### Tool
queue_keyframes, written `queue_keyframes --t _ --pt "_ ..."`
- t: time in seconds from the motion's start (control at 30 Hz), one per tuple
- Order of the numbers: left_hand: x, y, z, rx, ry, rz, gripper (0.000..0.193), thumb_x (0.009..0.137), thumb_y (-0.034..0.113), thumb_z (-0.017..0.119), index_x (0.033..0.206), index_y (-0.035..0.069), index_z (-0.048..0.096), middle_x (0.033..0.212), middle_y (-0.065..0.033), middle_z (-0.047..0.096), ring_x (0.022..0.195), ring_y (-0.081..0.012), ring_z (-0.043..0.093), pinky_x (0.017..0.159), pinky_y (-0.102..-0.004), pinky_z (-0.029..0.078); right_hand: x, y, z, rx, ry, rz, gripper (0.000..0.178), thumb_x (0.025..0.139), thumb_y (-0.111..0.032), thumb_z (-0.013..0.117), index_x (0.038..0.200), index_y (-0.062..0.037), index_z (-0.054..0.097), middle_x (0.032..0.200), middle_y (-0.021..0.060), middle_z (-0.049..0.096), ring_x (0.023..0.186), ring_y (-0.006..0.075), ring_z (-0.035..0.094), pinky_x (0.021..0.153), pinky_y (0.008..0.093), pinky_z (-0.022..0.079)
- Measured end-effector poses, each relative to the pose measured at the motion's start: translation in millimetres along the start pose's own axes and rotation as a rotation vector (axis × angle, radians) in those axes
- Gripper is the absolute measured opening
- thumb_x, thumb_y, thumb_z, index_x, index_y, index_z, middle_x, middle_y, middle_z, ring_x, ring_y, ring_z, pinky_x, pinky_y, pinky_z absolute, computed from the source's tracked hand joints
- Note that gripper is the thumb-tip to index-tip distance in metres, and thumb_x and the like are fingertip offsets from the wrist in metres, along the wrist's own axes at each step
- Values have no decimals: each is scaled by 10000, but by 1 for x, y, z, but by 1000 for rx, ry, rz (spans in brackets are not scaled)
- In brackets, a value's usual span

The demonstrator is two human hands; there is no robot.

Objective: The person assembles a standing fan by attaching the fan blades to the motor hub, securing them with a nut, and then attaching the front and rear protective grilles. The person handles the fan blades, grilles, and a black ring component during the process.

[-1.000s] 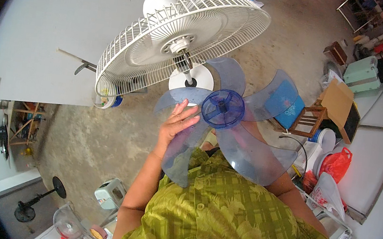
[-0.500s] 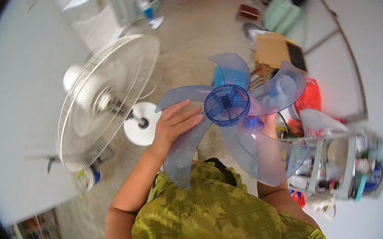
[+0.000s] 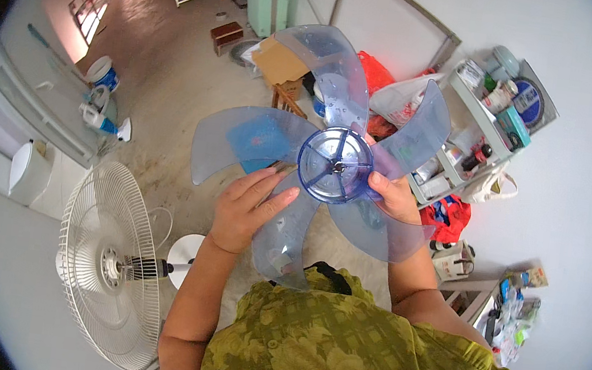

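Note:
A translucent blue fan blade [image 3: 347, 99] with several broad petals is held up before my chest, its round open hub toward me. My right hand [image 3: 396, 197] grips it at the hub's right side, thumb on the rim and the other fingers hidden behind the plastic. At the lower left petals, my left hand [image 3: 243, 208] has its fingers stretched out, close to or lightly touching their edges. To the left stands a white pedestal fan [image 3: 112, 266] with a wire guard and a bare dark shaft pointing my way.
The fan's white round base [image 3: 185, 259] rests on the concrete floor. At the right are a shelf rack [image 3: 463, 87] of bottles and boxes, red bags [image 3: 447, 217] and a cluttered low table [image 3: 474, 299]. Farther off stand a cardboard box [image 3: 279, 64], a green suitcase [image 3: 267, 5] and a bucket [image 3: 103, 72].
The blade has turned and tilted in my hands, so its hub faces me more directly. My right thumb now shows on the rim. The view has shifted, with the pedestal fan lower at left.

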State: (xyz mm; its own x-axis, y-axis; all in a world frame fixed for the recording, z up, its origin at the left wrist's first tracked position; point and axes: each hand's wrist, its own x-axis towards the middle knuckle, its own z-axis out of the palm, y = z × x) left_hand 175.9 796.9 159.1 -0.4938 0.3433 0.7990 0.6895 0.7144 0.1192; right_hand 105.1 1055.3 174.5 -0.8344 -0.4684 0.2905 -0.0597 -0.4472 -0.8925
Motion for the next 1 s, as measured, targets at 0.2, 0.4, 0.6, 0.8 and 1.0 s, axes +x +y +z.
queue_keyframes --t 0.2,0.4,0.6,0.8,1.0 --pt "12 5 -5 18 -103 43 359 729 107 602 1078 172 654 1057 -70 651 994 -244 615 823 -325 516 -16 -14 7 -72 42 -51 809 802 -351 685 1399 40 304 1389 135 411 1263 231 416 1058 365 297" --pt "12 8 -17 16 -143 -54 418 712 80 613 1121 161 637 1061 -70 644 983 -265 615 818 -338 516 -14 3 2 -27 104 -20 788 800 -337 686 1385 47 324 1348 127 450 1211 215 461 1034 348 326" --pt "-35 6 -25 15 -117 -246 473 720 45 622 1178 160 612 1091 -83 628 969 -276 614 825 -333 506 7 22 32 1 32 165 630 861 -243 635 1361 33 369 1262 105 513 1122 184 512 975 332 394" --pt "-118 16 -35 -119 -119 -641 480 782 -13 571 1242 124 562 1151 -123 599 1006 -279 598 861 -311 485 36 81 65 176 -126 553 566 902 -276 585 1347 24 403 1209 102 565 1058 187 573 848 311 488" --pt "-179 52 -50 -84 24 -944 500 780 -3 551 1267 112 534 1180 -121 589 987 -275 609 843 -294 493 54 126 119 143 -336 786 413 909 -240 557 1236 11 524 1134 99 615 978 189 613 796 325 513"
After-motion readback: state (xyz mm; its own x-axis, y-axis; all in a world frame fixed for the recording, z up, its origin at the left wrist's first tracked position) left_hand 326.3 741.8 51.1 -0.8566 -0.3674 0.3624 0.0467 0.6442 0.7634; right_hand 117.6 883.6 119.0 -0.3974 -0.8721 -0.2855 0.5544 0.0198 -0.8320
